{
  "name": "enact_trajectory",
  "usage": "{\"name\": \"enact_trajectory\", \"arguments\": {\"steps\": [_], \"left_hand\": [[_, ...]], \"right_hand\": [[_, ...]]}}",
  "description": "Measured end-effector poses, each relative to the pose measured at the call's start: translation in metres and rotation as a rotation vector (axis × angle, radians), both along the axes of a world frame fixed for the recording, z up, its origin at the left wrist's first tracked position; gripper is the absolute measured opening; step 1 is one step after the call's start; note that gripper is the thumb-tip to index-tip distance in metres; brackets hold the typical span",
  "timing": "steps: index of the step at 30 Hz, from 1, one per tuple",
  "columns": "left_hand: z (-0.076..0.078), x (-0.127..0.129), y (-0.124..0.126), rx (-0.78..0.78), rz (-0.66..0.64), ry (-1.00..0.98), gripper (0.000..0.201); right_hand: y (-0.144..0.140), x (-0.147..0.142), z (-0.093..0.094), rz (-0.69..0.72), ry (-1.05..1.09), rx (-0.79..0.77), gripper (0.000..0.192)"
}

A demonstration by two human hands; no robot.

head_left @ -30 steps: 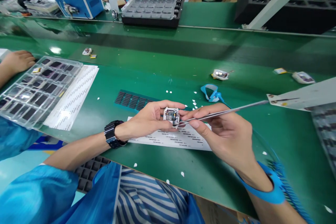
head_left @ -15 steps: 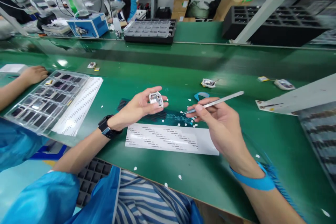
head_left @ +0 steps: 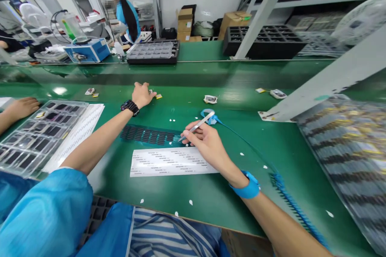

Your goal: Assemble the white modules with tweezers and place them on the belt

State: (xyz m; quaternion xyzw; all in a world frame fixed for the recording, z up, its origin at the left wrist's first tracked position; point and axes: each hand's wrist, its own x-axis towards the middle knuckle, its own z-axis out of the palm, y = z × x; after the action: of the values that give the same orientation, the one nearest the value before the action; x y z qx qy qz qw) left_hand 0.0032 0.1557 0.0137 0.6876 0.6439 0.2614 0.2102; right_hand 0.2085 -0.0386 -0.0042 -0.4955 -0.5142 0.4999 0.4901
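Observation:
My left hand (head_left: 141,94) is stretched forward onto the green belt (head_left: 187,84), fingers curled over a small white module that is mostly hidden; a yellow tab (head_left: 158,96) lies just beyond the fingertips. A black watch (head_left: 130,107) is on that wrist. My right hand (head_left: 202,141) grips metal tweezers (head_left: 197,125), whose tips point at a dark sheet of small pads (head_left: 147,134). A white label sheet (head_left: 169,162) lies in front of that hand.
Similar modules lie on the belt (head_left: 89,91) (head_left: 210,99) (head_left: 278,94). A clear tray of dark parts (head_left: 30,140) sits at left beside another person's hand (head_left: 21,107). A blue strap loop (head_left: 207,113), a clear tray (head_left: 346,144) and a slanted white beam (head_left: 331,78) are at right.
My left hand carried the module away from the tweezers and out onto the belt. My right hand dropped toward the dark pad sheet. The view tilted up.

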Motion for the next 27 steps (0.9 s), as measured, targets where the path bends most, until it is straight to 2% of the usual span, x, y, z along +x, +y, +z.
{"name": "enact_trajectory", "arguments": {"steps": [3,7,10,13,17,20,24,27], "left_hand": [[0.0,0.037,0.001,0.062,-0.188,0.08,0.047],[-0.004,0.111,-0.002,0.06,-0.501,0.097,0.044],[-0.011,0.154,-0.002,0.035,-0.588,0.096,0.044],[-0.015,0.174,-0.001,-0.024,-0.613,0.112,0.044],[-0.012,0.17,-0.004,-0.039,-0.621,0.086,0.023],[-0.003,0.154,-0.009,0.014,-0.562,0.006,0.018],[0.014,0.119,-0.022,0.072,-0.468,-0.128,0.02],[0.027,0.082,-0.048,0.025,-0.431,-0.258,0.023]], "right_hand": [[0.0,-0.002,0.003,0.02,0.028,0.014,0.04],[-0.003,0.0,0.006,0.043,0.046,0.04,0.038],[-0.005,0.003,0.007,0.046,0.059,0.056,0.038],[-0.005,0.003,0.006,0.044,0.074,0.051,0.037],[-0.004,0.003,0.004,0.04,0.068,0.048,0.037],[-0.003,0.004,0.004,0.035,0.075,0.063,0.036],[0.0,0.007,0.006,-0.017,0.079,0.14,0.037],[0.002,0.012,0.007,-0.09,0.04,0.198,0.031]]}}
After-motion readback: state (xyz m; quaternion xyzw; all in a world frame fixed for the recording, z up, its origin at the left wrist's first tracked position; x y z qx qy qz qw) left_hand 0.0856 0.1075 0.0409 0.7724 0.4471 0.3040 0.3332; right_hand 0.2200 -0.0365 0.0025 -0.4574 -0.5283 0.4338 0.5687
